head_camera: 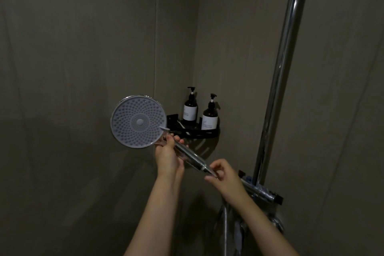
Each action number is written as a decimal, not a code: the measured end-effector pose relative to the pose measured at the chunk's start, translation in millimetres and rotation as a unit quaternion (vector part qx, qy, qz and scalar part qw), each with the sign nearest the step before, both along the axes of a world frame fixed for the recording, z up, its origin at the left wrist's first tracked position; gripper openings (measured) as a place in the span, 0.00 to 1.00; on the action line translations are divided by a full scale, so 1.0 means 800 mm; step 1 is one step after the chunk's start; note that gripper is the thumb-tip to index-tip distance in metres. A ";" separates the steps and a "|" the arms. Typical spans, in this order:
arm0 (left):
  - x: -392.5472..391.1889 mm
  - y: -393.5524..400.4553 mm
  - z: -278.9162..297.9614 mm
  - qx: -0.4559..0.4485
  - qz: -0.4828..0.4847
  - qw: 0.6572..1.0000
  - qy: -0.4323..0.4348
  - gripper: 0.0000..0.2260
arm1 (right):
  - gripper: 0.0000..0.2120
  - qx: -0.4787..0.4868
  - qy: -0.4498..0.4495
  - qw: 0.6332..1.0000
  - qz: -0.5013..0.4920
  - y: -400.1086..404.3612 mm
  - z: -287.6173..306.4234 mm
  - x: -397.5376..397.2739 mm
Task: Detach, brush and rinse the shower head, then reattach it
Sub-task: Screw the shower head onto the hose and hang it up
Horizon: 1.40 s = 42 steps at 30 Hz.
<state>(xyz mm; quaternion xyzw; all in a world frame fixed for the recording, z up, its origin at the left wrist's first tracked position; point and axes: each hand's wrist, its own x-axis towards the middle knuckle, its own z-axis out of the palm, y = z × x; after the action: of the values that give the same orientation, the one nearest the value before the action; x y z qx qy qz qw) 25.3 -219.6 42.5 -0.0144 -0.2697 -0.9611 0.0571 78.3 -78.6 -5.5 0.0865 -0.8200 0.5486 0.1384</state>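
While left hand [168, 157] grips handle | shower head [138, 121] round, grey, nozzle-dotted

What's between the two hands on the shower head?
Head view: a bare stretch of the shower head's chrome handle. The left hand grips it near the spray face; the right hand pinches the hose-end fitting.

Grey dotted shower head [138, 122]

2 bare forearms, no sleeves.
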 end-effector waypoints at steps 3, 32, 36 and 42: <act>0.004 -0.001 -0.001 -0.006 0.004 1.000 -0.004 0.04 | 0.07 0.030 -0.009 1.000 -0.002 0.001 0.000 0.000; 0.015 0.000 -0.001 0.000 0.015 1.000 -0.001 0.05 | 0.10 -0.023 -0.011 1.000 0.001 -0.002 -0.006 0.001; 0.012 0.000 -0.004 -0.003 0.012 1.000 0.000 0.05 | 0.07 0.016 -0.021 1.000 -0.002 -0.004 -0.003 0.004; 0.015 0.002 -0.005 -0.018 0.012 1.000 0.003 0.07 | 0.12 0.044 -0.022 0.999 -0.008 -0.003 -0.005 0.008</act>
<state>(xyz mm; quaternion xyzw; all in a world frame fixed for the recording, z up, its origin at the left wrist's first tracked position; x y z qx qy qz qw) 37.4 -217.9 38.4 -0.0146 -0.2871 -0.9553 0.0694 84.7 -81.3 -9.4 0.0738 -0.8467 0.5129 0.1210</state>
